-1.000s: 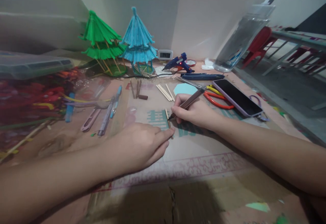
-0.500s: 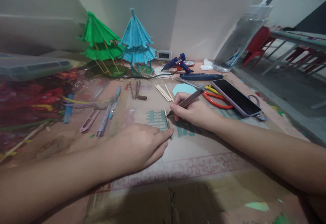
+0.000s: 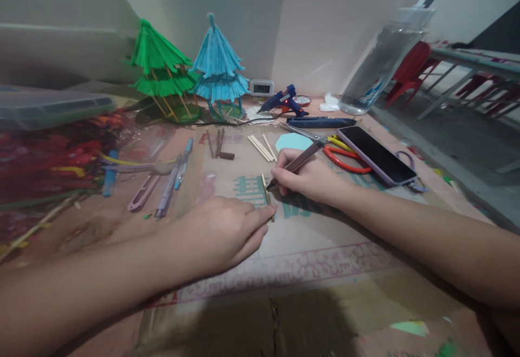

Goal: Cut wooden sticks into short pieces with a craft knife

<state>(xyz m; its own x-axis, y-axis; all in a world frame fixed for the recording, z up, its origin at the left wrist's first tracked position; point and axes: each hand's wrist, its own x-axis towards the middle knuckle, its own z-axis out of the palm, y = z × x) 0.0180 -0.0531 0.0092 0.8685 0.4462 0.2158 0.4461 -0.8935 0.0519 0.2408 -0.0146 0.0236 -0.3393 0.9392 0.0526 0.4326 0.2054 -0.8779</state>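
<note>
A thin wooden stick (image 3: 264,181) lies on the printed sheet in front of me, partly coloured brown. My left hand (image 3: 227,232) pins its near end down with the index fingertip, the other fingers curled beneath. In my right hand (image 3: 303,175) a brown marker (image 3: 303,158) is pinched like a pen, and its tip touches the stick's side around the middle. Beyond my hands are several plain sticks (image 3: 260,148), a few brown sticks (image 3: 219,141), the brown marker cap (image 3: 226,156) and a light blue paper octagon (image 3: 293,141).
Green (image 3: 162,59) and blue (image 3: 219,59) tiered paper-roof models stand at the back, near a glue gun (image 3: 286,101). Scissors (image 3: 347,160) and a phone (image 3: 377,155) lie right, before a large bottle (image 3: 382,64). Pens (image 3: 166,192) and a pink cutter (image 3: 144,192) lie left.
The marker tip has shifted slightly along the stick toward me. My left hand stays in place on the stick.
</note>
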